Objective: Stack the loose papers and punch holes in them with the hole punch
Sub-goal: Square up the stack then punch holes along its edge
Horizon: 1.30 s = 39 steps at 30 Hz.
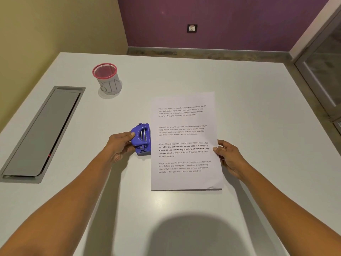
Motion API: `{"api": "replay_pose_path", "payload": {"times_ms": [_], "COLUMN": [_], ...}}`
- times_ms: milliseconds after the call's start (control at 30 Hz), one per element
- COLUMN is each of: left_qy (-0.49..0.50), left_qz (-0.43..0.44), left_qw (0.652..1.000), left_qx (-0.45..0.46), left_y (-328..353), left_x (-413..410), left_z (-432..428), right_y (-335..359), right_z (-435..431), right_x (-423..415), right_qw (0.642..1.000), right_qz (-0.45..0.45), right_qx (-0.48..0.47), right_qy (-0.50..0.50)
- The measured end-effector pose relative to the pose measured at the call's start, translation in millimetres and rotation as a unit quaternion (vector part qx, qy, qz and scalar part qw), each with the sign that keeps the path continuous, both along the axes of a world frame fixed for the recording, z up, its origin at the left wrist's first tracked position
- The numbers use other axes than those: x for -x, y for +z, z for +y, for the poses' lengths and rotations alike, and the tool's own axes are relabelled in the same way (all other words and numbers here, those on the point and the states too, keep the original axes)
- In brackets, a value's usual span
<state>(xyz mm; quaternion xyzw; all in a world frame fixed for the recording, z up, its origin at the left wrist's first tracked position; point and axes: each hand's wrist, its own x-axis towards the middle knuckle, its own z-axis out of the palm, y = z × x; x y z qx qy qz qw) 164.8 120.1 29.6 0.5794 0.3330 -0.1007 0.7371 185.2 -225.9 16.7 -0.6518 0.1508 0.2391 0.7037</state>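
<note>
A stack of white printed papers point(185, 180) lies squared up in the middle of the white table point(203, 74). A blue hole punch point(142, 138) sits against the middle of the stack's left edge, its mouth at the paper. My left hand point(120, 145) grips the punch from its left side, thumb on top. My right hand point(228, 156) pinches the stack's right edge, thumb on the top sheet and fingers underneath.
A mesh cup with a red rim point(108, 78), labelled BIN, stands at the back left. A grey cable hatch point(42, 132) is set into the table on the left. The table's far edge meets a purple wall, and a glass door is on the right.
</note>
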Motion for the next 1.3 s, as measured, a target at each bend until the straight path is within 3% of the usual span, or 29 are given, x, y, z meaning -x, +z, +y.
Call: {"api": "replay_pose_path", "payload": {"times_ms": [867,1300], "left_qy": [-0.007,-0.063], "left_qz": [-0.007,0.004], "left_qw": [1.000,0.998], "left_qx": [-0.010,-0.006], "left_y": [-0.9,5.0], "left_x": [0.3,-5.4], "left_z": [-10.5,-18.5], "right_y": [5.1,4.1], "right_z": [15.4,13.3], "right_x": [-1.9,-4.2], "right_qw": [0.999,0.999], "right_qz": [-0.007,0.000], "right_qx": [0.038,0.037], "right_qy": [0.014,0.015]}}
